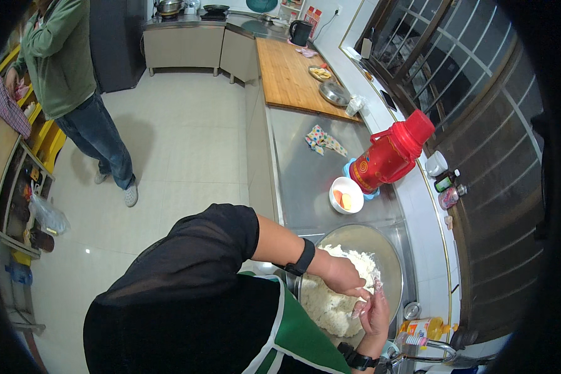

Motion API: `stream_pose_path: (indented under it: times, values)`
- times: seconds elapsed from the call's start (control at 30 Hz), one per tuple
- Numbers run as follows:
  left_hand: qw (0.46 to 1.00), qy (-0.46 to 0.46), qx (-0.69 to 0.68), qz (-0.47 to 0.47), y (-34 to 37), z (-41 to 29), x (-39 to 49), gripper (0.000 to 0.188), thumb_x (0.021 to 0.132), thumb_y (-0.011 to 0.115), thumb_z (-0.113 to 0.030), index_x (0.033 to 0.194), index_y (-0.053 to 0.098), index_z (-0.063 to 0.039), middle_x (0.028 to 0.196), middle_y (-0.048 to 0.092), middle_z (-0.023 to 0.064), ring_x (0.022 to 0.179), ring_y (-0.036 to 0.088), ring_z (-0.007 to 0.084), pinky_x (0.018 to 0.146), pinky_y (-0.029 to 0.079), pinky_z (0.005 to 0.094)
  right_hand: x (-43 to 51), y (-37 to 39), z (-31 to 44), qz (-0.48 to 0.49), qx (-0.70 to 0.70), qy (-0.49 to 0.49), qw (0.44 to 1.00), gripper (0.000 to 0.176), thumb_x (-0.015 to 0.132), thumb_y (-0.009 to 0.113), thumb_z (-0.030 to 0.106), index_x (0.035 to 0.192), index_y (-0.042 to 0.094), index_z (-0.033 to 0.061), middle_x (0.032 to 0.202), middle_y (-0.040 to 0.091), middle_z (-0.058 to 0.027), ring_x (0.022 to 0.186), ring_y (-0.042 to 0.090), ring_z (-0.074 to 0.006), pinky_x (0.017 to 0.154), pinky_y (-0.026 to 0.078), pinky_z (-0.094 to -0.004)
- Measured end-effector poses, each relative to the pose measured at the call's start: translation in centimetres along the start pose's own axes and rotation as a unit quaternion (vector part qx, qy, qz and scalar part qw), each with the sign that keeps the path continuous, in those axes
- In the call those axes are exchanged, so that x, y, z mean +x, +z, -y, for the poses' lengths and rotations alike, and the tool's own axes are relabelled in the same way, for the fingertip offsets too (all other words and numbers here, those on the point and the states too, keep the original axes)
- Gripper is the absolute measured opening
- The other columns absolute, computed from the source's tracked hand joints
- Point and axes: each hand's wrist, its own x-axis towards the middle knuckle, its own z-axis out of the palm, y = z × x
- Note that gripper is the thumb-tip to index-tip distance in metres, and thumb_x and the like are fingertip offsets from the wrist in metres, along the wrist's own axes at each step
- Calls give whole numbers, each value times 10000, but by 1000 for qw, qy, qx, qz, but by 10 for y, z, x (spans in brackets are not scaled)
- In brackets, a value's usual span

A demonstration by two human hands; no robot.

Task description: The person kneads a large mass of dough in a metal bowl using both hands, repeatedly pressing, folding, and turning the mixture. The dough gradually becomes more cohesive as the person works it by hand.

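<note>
Before me, at the counter's near end, stands a large metal basin [389, 262] with crumbly white flour dough [332, 311] in it. Over the basin my left hand [340, 276] reaches in from above, its fingertips touching the fingers of my right hand [375, 311]. White dough clings to the right hand's fingers, which are spread from the thumb with no object between them. Whether the left fingers pinch anything is hidden where the hands meet. Just beyond the basin, a white bowl [334, 201] contains yellow and orange pieces.
A red thermos flask [385, 154] stands behind the bowl, near a polka-dot cloth [325, 140]. Farther along lies a wooden board [285, 70] with dishes. An oil bottle [427, 327] and a faucet [442, 348] flank the basin. Another person [65, 61] stands at left by shelves.
</note>
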Motion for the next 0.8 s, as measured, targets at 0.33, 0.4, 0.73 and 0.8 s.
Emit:
stream_pose_path:
  times: [0.33,0.4,0.73,0.8]
  values:
    - [998,11,47,-31,6,7,4,333,840,415,-293,970,446,12,675,605,188,648,584,396,614,455,481,6,-4,8,-24,76,38,996,404,945,362,274,1316,312,120,968,611,-215,588,594,-224,482,485,-309]
    - [998,4,44,-33,7,8,4,331,814,435,-274,971,447,17,674,606,188,646,585,393,611,454,479,8,-5,7,-50,99,34,993,391,944,363,273,1302,329,117,956,615,-209,598,601,-219,483,488,-301]
    - [999,-14,41,-15,4,5,3,356,780,446,-252,998,450,29,686,610,200,668,591,393,634,452,475,10,-22,-4,-60,65,3,996,337,932,401,235,1233,409,83,883,625,-151,588,585,-166,474,485,-271]
    - [999,-23,33,-7,5,8,5,354,783,441,-247,1000,452,31,701,611,208,688,592,396,646,451,478,9,-28,-4,-106,74,-11,992,318,916,442,227,1194,444,72,845,616,-119,591,576,-148,468,478,-260]
